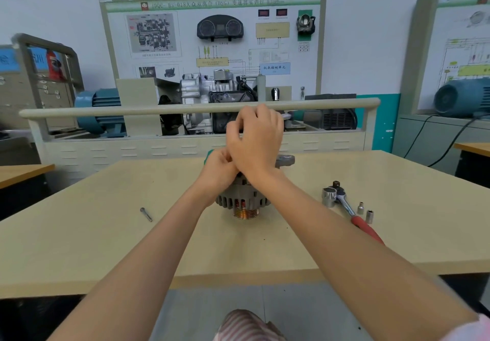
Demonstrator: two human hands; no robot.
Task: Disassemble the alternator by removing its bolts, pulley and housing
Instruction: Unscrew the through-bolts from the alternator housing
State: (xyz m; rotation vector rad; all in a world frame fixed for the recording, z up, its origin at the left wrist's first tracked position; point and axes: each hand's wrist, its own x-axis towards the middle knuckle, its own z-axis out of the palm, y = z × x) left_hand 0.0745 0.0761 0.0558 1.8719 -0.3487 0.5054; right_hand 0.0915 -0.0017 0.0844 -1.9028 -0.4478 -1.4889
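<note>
At the left of the worktop (79, 248) a single long bolt (146, 214) lies well apart from everything else. At the centre stands the alternator (242, 200), pulley (245, 212) facing us and its housing (240, 202) still closed. Our left hand (218, 169) is on its top, fingers curled round something with a green tip; what it is we cannot tell. Our right hand (256, 139) crosses above it, fingers curled round a metal tool (287, 115), probably a wrench, whose end shows just beyond the knuckles. We judge we are loosening a rear fastener, so we should brace the body firmly, keep the tool square and turn steadily to avoid slipping. To the right lie the ratchet (350, 209) and two small sockets (365, 212).
</note>
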